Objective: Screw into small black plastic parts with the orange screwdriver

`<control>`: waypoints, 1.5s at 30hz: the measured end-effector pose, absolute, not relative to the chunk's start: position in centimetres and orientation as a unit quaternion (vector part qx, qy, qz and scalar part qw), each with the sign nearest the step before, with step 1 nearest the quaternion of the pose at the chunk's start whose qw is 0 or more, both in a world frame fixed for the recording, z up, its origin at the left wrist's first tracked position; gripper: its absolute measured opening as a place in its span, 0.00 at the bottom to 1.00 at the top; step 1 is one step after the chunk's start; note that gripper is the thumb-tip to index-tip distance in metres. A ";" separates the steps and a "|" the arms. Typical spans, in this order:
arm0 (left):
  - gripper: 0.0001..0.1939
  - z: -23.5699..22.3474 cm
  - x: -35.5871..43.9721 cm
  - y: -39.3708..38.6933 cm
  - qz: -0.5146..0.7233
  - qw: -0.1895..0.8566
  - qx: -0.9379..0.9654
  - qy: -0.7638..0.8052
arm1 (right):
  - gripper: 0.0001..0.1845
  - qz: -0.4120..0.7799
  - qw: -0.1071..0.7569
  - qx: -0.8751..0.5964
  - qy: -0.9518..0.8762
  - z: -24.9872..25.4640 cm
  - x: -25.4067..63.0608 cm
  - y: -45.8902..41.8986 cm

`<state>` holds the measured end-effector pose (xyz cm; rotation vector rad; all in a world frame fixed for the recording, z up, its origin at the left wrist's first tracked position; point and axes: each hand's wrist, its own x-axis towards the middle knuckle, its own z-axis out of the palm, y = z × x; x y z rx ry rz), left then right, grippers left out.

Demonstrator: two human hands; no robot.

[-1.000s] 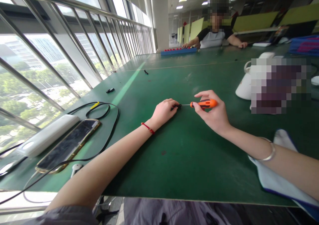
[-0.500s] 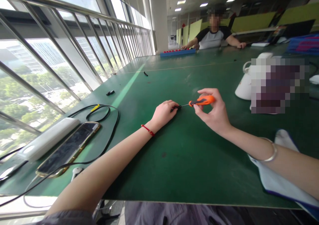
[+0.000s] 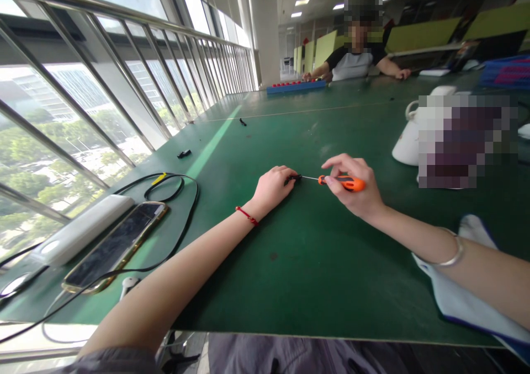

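My left hand (image 3: 275,187) rests on the green table, its fingers closed round a small black part (image 3: 295,179) that they mostly hide. From the right, my right hand (image 3: 356,185) holds an orange and black screwdriver (image 3: 351,183) by its handle, between thumb and fingers, with the index finger raised off it. The screwdriver lies nearly level, its thin metal shaft pointing left. The tip meets the right end of the black part; whether it sits in a screw is too small to tell.
On the left lie a phone (image 3: 120,247), a white power bank (image 3: 89,228), black cables and an earphone (image 3: 130,287). Small black pieces (image 3: 184,154) lie farther back. A white jug (image 3: 406,142) and a cloth (image 3: 455,297) are right. A person (image 3: 356,59) sits opposite, near a blue tray (image 3: 296,87).
My right hand has turned and shifted slightly right and down, its grip on the screwdriver handle changed. The handle is tilted differently, its end lower. My left hand stays put.
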<state>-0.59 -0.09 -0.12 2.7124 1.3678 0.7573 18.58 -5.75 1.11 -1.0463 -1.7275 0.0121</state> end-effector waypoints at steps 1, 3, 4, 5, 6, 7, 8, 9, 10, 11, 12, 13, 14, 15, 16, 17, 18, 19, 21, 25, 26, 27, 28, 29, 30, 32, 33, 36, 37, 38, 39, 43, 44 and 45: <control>0.11 -0.1 -0.6 -0.1 0.240 0.001 0.863 0.445 | 0.05 0.003 0.522 -0.446 -0.727 1.1 18.6 -5.8; 0.11 -0.1 -0.6 -0.1 0.238 -0.009 0.856 0.458 | 0.10 0.003 0.524 -0.453 -0.721 1.1 18.5 -5.9; 0.10 -0.1 -0.6 -0.1 0.239 -0.015 0.852 0.466 | 0.11 0.003 0.530 -0.455 -0.716 1.1 18.5 -5.9; 0.10 -0.1 -0.6 0.0 0.240 -0.022 0.846 0.476 | 0.11 0.001 0.533 -0.455 -0.713 1.1 18.5 -5.9; 0.10 -0.2 -0.6 0.0 0.242 -0.029 0.839 0.487 | 0.11 -0.003 0.535 -0.455 -0.712 1.1 18.5 -5.9; 0.09 -0.2 -0.6 0.0 0.245 -0.034 0.831 0.498 | 0.11 -0.007 0.535 -0.455 -0.712 1.1 18.5 -5.8; 0.09 -0.2 -0.6 0.1 0.249 -0.037 0.825 0.506 | 0.10 -0.010 0.534 -0.458 -0.711 1.1 18.6 -5.8; 0.09 -0.3 -0.6 0.1 0.254 -0.036 0.822 0.508 | 0.10 -0.013 0.531 -0.462 -0.710 1.0 18.6 -5.7; 0.09 -0.3 -0.6 0.1 0.259 -0.028 0.824 0.502 | 0.09 -0.014 0.527 -0.467 -0.710 1.0 18.7 -5.6; 0.10 -0.3 -0.6 0.1 0.265 -0.013 0.832 0.488 | 0.08 -0.014 0.522 -0.471 -0.711 0.9 18.7 -5.5; 0.12 -0.3 -0.6 0.0 0.270 0.007 0.842 0.468 | 0.07 -0.014 0.517 -0.475 -0.712 0.9 18.7 -5.5; 0.13 -0.3 -0.5 -0.1 0.275 0.028 0.852 0.444 | 0.06 -0.013 0.513 -0.477 -0.714 0.9 18.7 -5.5; 0.14 -0.3 -0.5 -0.1 0.279 0.045 0.861 0.423 | 0.05 -0.014 0.510 -0.477 -0.716 0.9 18.6 -5.5; 0.14 -0.2 -0.5 -0.2 0.283 0.052 0.867 0.407 | 0.04 -0.014 0.509 -0.475 -0.718 0.9 18.6 -5.5; 0.13 -0.2 -0.5 -0.2 0.288 0.048 0.869 0.399 | 0.03 -0.015 0.509 -0.472 -0.720 0.9 18.6 -5.5; 0.11 -0.1 -0.5 -0.2 0.293 0.035 0.868 0.399 | 0.03 -0.015 0.510 -0.469 -0.721 0.9 18.5 -5.5; 0.11 -0.1 -0.5 -0.2 0.299 0.016 0.864 0.405 | 0.03 -0.016 0.513 -0.465 -0.721 0.9 18.5 -5.5; 0.11 -0.1 -0.6 -0.1 0.303 -0.002 0.858 0.415 | 0.04 -0.016 0.516 -0.464 -0.720 0.9 18.5 -5.5; 0.12 -0.2 -0.8 0.1 0.303 -0.020 0.848 0.434 | 0.08 -0.015 0.520 -0.467 -0.715 0.9 18.5 -5.4; 0.14 -0.5 -0.9 0.6 0.279 0.013 0.845 0.456 | 0.10 -0.016 0.520 -0.467 -0.715 0.8 18.6 -5.4; 0.14 -0.5 -0.9 0.7 0.274 0.023 0.845 0.459 | 0.09 -0.018 0.519 -0.464 -0.718 0.8 18.6 -5.4; 0.13 -0.5 -0.9 0.7 0.270 0.030 0.845 0.461 | 0.09 -0.021 0.518 -0.462 -0.720 0.8 18.7 -5.4; 0.12 -0.5 -0.9 0.7 0.268 0.034 0.845 0.462 | 0.08 -0.023 0.516 -0.460 -0.722 0.8 18.6 -5.5; 0.11 -0.5 -0.9 0.8 0.268 0.036 0.844 0.463 | 0.08 -0.024 0.516 -0.460 -0.722 0.8 18.6 -5.5; 0.11 -0.5 -0.9 0.8 0.270 0.037 0.843 0.464 | 0.08 -0.025 0.517 -0.460 -0.721 0.9 18.6 -5.5; 0.10 -0.4 -0.9 0.7 0.277 0.037 0.842 0.462 | 0.08 -0.027 0.518 -0.459 -0.721 0.9 18.6 -5.5; 0.09 -0.4 -0.9 0.7 0.281 0.037 0.841 0.460 | 0.07 -0.027 0.517 -0.459 -0.722 0.9 18.5 -5.5; 0.08 -0.5 -1.0 0.7 0.293 0.045 0.840 0.454 | 0.06 -0.022 0.513 -0.460 -0.724 1.0 18.5 -5.5; 0.07 -0.5 -1.0 0.7 0.297 0.049 0.839 0.453 | 0.06 -0.020 0.513 -0.462 -0.723 1.0 18.5 -5.5; 0.07 -0.5 -1.0 0.7 0.302 0.055 0.838 0.452 | 0.06 -0.017 0.513 -0.464 -0.722 1.0 18.5 -5.6; 0.07 -0.5 -1.1 0.7 0.306 0.063 0.836 0.451 | 0.05 -0.015 0.514 -0.466 -0.720 1.0 18.4 -5.6; 0.07 -0.4 -1.1 0.7 0.317 0.094 0.826 0.457 | 0.04 -0.013 0.521 -0.467 -0.714 1.0 18.4 -5.7; 0.07 -0.4 -1.1 0.7 0.317 0.098 0.824 0.458 | 0.03 -0.013 0.523 -0.466 -0.713 1.0 18.4 -5.8; 0.07 -0.4 -1.1 0.7 0.318 0.100 0.824 0.459 | 0.03 -0.013 0.524 -0.466 -0.713 1.0 18.4 -5.8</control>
